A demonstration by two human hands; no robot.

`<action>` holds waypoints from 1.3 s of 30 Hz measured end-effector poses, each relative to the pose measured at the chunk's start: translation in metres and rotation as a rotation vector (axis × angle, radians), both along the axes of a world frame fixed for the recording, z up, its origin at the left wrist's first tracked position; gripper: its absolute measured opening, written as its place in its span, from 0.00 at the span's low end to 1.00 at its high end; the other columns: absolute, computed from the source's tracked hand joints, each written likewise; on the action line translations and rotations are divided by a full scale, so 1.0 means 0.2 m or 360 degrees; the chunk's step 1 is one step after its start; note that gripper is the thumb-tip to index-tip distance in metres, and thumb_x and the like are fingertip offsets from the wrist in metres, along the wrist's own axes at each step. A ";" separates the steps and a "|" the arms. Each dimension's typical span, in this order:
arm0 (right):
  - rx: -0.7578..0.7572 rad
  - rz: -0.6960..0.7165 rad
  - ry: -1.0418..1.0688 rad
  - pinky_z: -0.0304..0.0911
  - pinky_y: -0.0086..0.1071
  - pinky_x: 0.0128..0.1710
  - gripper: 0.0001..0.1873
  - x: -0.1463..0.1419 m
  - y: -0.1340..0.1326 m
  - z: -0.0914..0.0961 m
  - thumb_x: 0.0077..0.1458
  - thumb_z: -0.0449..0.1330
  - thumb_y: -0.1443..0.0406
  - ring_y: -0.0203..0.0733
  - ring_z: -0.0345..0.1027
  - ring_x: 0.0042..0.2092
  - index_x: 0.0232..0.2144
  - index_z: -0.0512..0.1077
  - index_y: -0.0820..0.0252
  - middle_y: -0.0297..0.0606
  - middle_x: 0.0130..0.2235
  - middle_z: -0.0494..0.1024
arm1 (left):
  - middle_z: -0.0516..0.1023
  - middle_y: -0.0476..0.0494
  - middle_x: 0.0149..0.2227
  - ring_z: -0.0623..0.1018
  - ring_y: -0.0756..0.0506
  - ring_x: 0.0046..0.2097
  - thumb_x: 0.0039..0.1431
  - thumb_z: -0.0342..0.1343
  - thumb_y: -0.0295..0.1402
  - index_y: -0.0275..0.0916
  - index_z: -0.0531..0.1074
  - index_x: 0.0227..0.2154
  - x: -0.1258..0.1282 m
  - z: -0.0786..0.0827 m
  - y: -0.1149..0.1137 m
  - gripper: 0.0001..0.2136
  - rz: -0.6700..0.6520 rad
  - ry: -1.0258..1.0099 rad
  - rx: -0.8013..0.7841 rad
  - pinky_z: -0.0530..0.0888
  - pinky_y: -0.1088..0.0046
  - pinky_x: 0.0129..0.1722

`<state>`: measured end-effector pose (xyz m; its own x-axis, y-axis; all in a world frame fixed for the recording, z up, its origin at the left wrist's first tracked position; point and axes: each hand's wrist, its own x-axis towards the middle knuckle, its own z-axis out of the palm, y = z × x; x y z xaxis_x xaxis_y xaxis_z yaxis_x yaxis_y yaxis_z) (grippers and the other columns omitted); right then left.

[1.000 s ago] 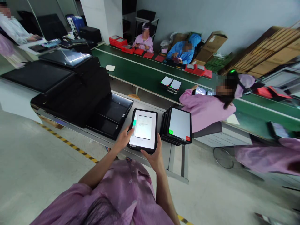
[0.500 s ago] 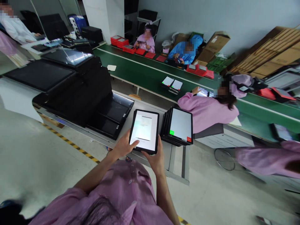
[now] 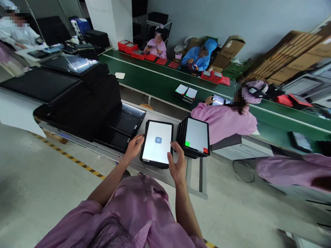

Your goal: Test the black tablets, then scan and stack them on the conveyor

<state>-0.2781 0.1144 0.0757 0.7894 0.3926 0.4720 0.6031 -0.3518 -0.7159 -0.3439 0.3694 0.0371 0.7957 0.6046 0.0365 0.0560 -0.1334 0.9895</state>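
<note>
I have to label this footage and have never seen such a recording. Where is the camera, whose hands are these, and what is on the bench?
The camera sits on a person's head and looks down, so both hands reaching in from below are that person's own; there is no machine. The left hand touches the left edge of a lit tablet lying on the grey bench. The right hand is open by its lower right corner; whether it touches is unclear. Right of it lies a stack of tablets, top screen lit. To the left are black panels. Behind, other people sit at a green belt.
</note>
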 end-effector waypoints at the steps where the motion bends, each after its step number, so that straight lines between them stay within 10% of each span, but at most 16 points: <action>1: -0.0029 0.0007 -0.0065 0.66 0.61 0.73 0.24 0.03 0.02 0.02 0.77 0.58 0.54 0.57 0.67 0.74 0.69 0.71 0.52 0.49 0.66 0.80 | 0.84 0.36 0.63 0.80 0.35 0.67 0.70 0.59 0.48 0.40 0.88 0.48 0.03 -0.01 0.01 0.19 0.0016 -0.0007 -0.0023 0.77 0.58 0.67; 29: -0.0377 0.0011 -0.0417 0.58 0.66 0.75 0.21 0.20 0.13 0.07 0.80 0.52 0.55 0.57 0.73 0.70 0.63 0.78 0.55 0.46 0.58 0.87 | 0.83 0.37 0.65 0.79 0.33 0.68 0.67 0.64 0.39 0.41 0.88 0.51 0.10 0.03 0.04 0.15 -0.0030 0.0067 0.0011 0.79 0.59 0.62; 39: -0.0480 0.0552 -0.0374 0.56 0.65 0.79 0.24 0.06 0.19 0.14 0.77 0.58 0.55 0.57 0.63 0.77 0.71 0.72 0.48 0.40 0.63 0.84 | 0.79 0.35 0.67 0.78 0.33 0.68 0.64 0.69 0.40 0.41 0.85 0.58 0.12 0.05 0.00 0.21 -0.0028 0.0056 0.0019 0.82 0.60 0.61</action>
